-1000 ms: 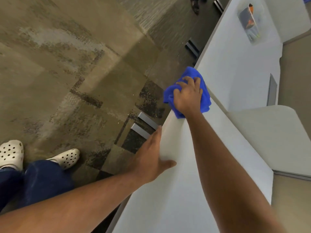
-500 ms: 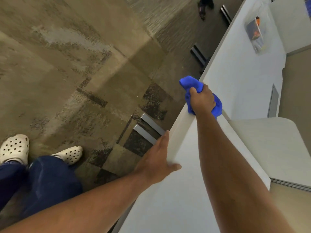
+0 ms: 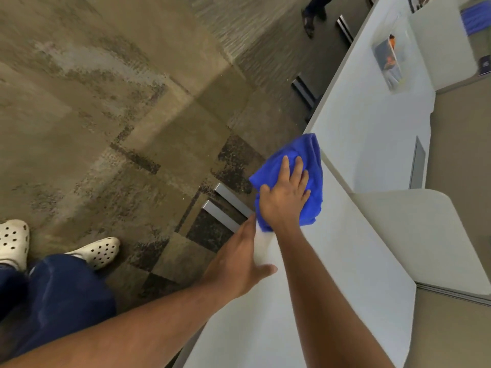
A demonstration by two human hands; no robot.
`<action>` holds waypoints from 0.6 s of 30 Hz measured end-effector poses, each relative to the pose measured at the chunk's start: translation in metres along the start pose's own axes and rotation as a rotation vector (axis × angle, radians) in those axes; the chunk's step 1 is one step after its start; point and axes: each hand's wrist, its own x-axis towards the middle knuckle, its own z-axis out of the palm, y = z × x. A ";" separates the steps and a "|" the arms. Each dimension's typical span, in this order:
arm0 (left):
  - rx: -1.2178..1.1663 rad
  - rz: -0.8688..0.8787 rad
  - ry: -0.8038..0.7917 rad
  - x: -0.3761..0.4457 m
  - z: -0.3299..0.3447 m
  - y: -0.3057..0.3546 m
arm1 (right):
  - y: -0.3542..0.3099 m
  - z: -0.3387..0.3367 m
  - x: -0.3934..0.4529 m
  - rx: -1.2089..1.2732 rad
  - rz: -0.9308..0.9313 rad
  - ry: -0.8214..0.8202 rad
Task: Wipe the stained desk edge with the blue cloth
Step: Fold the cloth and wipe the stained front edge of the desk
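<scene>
A white desk (image 3: 345,261) runs from the lower middle up to the top right, its left edge over the carpet. The blue cloth (image 3: 310,155) lies draped over that edge. My right hand (image 3: 285,197) presses flat on the cloth, fingers spread, holding it against the desk edge. My left hand (image 3: 239,266) rests open on the same edge just below the cloth, thumb on the desktop and fingers over the side. No stain is visible around the cloth.
A clear plastic bag (image 3: 389,63) with papers lies on the far desktop. A grey partition panel (image 3: 425,235) stands to the right. Metal desk feet (image 3: 225,205) stick out on the carpet below the edge. My white clogs (image 3: 98,251) are at lower left; another person's shoe (image 3: 308,19) at top.
My right hand has slid the cloth back down the desk edge toward me and flattened over it, after bunching it farther up. My left hand stays on the edge.
</scene>
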 end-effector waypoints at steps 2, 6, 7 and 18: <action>0.003 -0.021 -0.009 -0.001 0.000 -0.001 | 0.004 -0.008 0.031 0.033 -0.012 -0.009; 0.015 -0.088 -0.044 -0.001 0.002 0.002 | 0.023 -0.019 0.073 0.118 -0.038 -0.009; 0.013 -0.091 -0.043 -0.001 0.002 0.002 | 0.026 -0.018 0.074 0.127 -0.035 0.001; -0.038 -0.077 -0.023 -0.001 0.003 0.002 | 0.069 0.014 -0.032 0.163 0.120 0.027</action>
